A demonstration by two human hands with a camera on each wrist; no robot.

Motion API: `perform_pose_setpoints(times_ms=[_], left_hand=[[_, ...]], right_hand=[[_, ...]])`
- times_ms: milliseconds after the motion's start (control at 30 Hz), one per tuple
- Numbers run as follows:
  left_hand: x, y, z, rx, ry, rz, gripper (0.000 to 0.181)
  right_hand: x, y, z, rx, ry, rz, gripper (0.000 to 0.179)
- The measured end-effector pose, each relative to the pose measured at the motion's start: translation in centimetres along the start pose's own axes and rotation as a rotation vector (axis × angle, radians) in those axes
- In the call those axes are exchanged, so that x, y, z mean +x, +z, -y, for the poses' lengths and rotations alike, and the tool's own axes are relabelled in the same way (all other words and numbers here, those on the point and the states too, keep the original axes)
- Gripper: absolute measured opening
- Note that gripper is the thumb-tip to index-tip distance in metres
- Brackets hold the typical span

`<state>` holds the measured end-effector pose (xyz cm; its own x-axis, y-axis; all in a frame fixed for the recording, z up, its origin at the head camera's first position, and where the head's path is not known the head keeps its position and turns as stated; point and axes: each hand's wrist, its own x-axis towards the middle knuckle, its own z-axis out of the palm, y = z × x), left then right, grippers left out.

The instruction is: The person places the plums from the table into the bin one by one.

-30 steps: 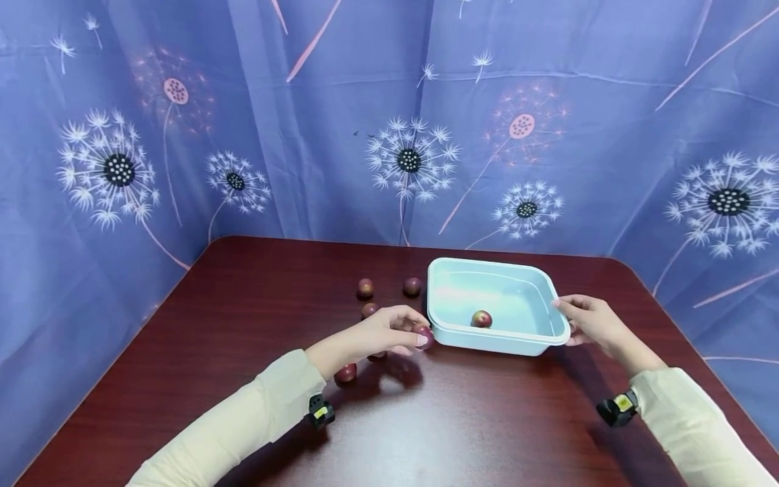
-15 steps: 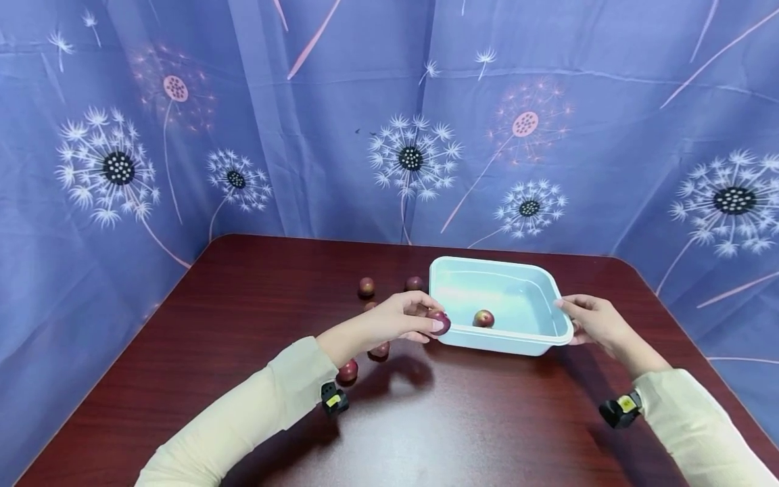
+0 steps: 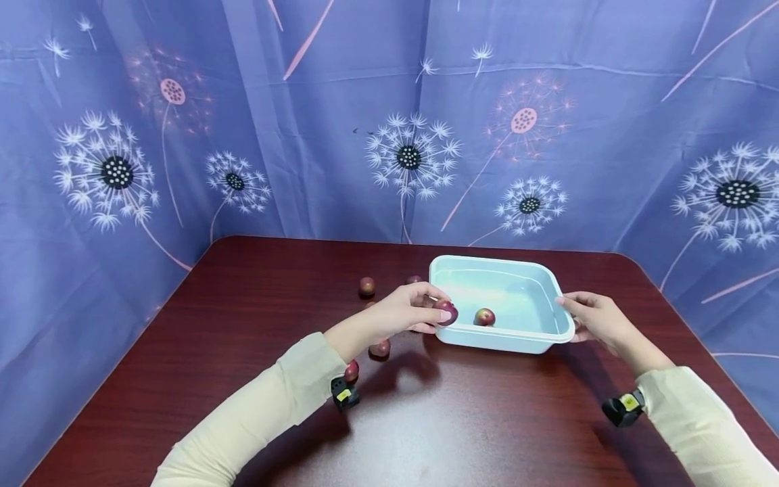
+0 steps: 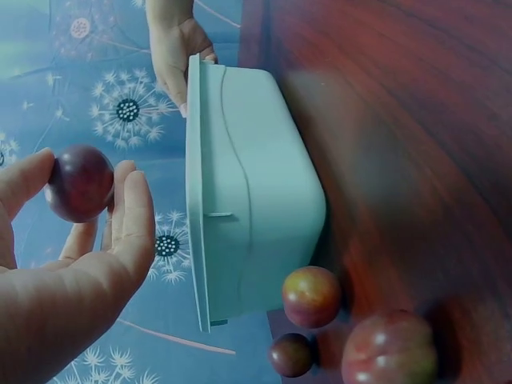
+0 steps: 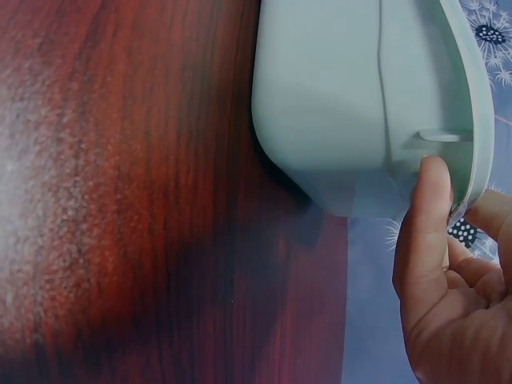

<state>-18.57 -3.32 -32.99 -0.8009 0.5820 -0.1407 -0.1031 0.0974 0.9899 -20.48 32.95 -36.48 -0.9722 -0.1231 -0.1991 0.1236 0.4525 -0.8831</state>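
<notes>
My left hand (image 3: 406,313) pinches a dark red plum (image 3: 447,312) between thumb and fingertips, just over the left rim of a pale blue plastic basin (image 3: 496,341). In the left wrist view the held plum (image 4: 80,184) is clear of the basin wall (image 4: 264,184). A second plum (image 3: 484,317), red and yellowish, lies inside the basin. My right hand (image 3: 598,326) grips the basin's right rim. In the right wrist view its thumb and fingers (image 5: 432,216) hold that rim from both sides.
Several loose plums lie left of the basin, including one at the back (image 3: 366,287), one nearer (image 3: 380,349), and one partly behind my left wrist (image 3: 351,371). The dark red wooden table (image 3: 274,284) ends at a blue dandelion-print curtain (image 3: 328,169).
My left hand has carried the plum up and to the right, from beside the basin to over its left rim. My right hand keeps its hold on the basin.
</notes>
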Motion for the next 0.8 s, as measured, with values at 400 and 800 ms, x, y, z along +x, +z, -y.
perform_pose_setpoints(times_ms=[400,800], left_hand=[[1.8,-0.1,-0.7,0.004,0.006,-0.044,0.037],[3.7,-0.3,-0.7,0.011,-0.033,-0.073,0.039]], right_hand=[[0.2,0.1,-0.1,-0.018,-0.006,-0.005,0.056],[-0.1,0.0,0.1,-0.029,-0.007,-0.009,0.058]])
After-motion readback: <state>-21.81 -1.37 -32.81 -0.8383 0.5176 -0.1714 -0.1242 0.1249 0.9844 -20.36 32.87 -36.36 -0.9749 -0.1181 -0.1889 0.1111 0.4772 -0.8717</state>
